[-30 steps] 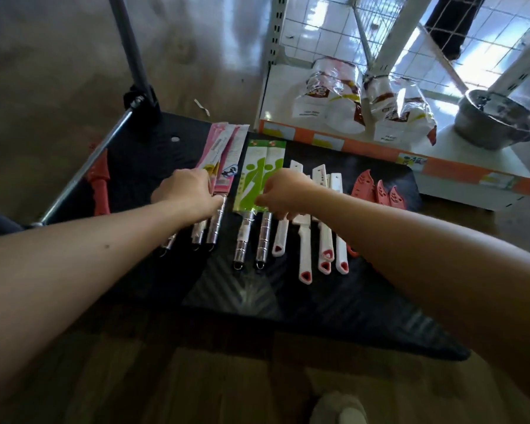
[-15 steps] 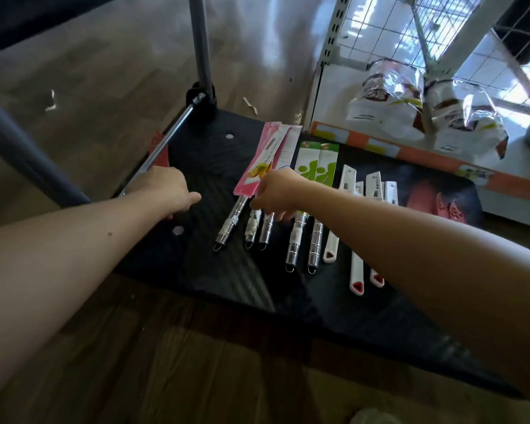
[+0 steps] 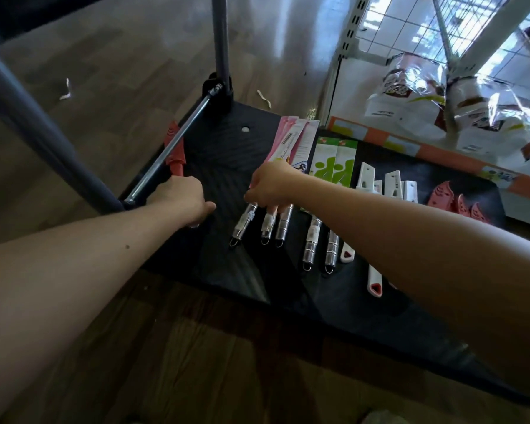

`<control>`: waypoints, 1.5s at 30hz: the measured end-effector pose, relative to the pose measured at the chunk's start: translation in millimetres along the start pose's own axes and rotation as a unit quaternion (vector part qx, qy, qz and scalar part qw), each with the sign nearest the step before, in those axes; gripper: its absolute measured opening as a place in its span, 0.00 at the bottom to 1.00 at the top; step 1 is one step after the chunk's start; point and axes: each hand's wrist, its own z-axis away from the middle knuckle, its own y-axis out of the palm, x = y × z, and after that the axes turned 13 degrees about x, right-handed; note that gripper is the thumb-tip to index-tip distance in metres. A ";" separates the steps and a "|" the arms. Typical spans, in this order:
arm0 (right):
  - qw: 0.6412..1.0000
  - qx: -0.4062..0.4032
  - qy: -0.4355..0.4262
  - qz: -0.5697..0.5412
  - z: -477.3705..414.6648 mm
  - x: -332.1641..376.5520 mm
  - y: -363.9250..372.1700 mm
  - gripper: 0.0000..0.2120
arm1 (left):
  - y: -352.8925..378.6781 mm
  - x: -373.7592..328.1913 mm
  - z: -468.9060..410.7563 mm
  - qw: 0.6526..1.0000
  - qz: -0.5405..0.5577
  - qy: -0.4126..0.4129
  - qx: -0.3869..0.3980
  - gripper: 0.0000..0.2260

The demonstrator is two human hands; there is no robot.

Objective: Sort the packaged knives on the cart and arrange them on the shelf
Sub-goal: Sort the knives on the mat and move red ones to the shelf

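We see the black cart (image 3: 227,154) with its knives laid in a row. Our left hand (image 3: 181,200), at the deck's 9 o'clock edge, is curled round the handle of a red knife (image 3: 174,154), seemingly sheathed, lying along the side rail. Our right hand (image 3: 270,186), near the middle, has its fingers bent down over the pink-carded knives (image 3: 291,142), gripping them just above their 3 steel handles. The script lettering on the pink card is too blurred to read. Towards 3 o'clock lie 2 green-carded knives (image 3: 334,160), the white-sheathed knives (image 3: 392,185) and the red sheaths (image 3: 459,203). The shelf (image 3: 426,151), at 2 o'clock, carries an orange label strip and printed bags (image 3: 410,96), wording illegible.
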 end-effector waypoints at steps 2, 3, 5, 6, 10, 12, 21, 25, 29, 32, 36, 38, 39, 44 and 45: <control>1.000 -0.004 -0.002 0.015 -3.2 7.3 0.0 0.15 | 0.2 4.3 -1.2 1.000 0.009 0.016 0.000 0.16; 1.000 -0.004 -0.006 0.012 -4.8 10.7 0.2 0.15 | 0.5 6.8 -2.2 1.000 0.011 0.021 -0.001 0.16; 1.000 0.000 -0.014 0.003 -9.1 17.0 1.4 0.15 | 0.9 12.3 -5.3 0.999 0.014 0.028 -0.008 0.15; 1.000 -0.001 -0.016 0.002 -11.1 20.1 2.3 0.15 | 1.3 14.8 -7.5 0.999 0.016 0.032 -0.013 0.16; 1.000 -0.007 -0.024 0.004 -18.3 30.8 4.5 0.14 | 1.6 20.1 -14.8 0.998 0.022 0.043 -0.031 0.18; 0.999 -0.005 -0.030 -0.016 -20.6 33.8 5.6 0.13 | 1.1 18.8 -15.0 0.999 0.021 0.042 -0.024 0.18; 0.999 -0.023 -0.028 -0.030 -33.6 28.1 9.8 0.12 | 4.3 26.1 -28.3 0.996 0.062 0.055 -0.033 0.13; 0.997 -0.059 -0.032 -0.027 -34.1 23.1 8.6 0.12 | 3.1 28.2 -24.2 0.992 0.096 0.050 -0.059 0.05; 0.994 -0.100 -0.040 -0.037 -33.7 18.5 9.1 0.10 | 2.7 19.4 -18.9 0.986 0.156 0.056 -0.035 0.03; 0.991 -0.117 -0.048 -0.050 -26.6 17.1 5.9 0.09 | 2.8 8.6 -14.1 0.977 0.202 0.059 -0.027 0.05; 0.994 -0.099 -0.032 -0.028 -13.1 9.2 0.5 0.11 | 7.0 -3.3 -5.4 0.973 0.219 0.078 -0.008 0.07; 0.995 -0.093 -0.022 -0.009 -5.2 2.4 -3.5 0.13 | 8.9 -8.9 0.2 0.973 0.213 0.085 -0.007 0.09; 0.996 -0.090 -0.017 -0.006 -0.6 -1.2 -5.6 0.14 | 9.1 -11.7 3.0 0.974 0.210 0.087 -0.009 0.10; 0.996 -0.087 0.008 0.011 21.7 -20.9 -14.7 0.16 | 5.2 -33.2 13.9 0.972 0.201 0.117 -0.027 0.11; 0.996 -0.083 0.015 0.008 25.5 -26.2 -16.4 0.15 | 4.2 -39.5 15.9 0.971 0.197 0.127 -0.033 0.11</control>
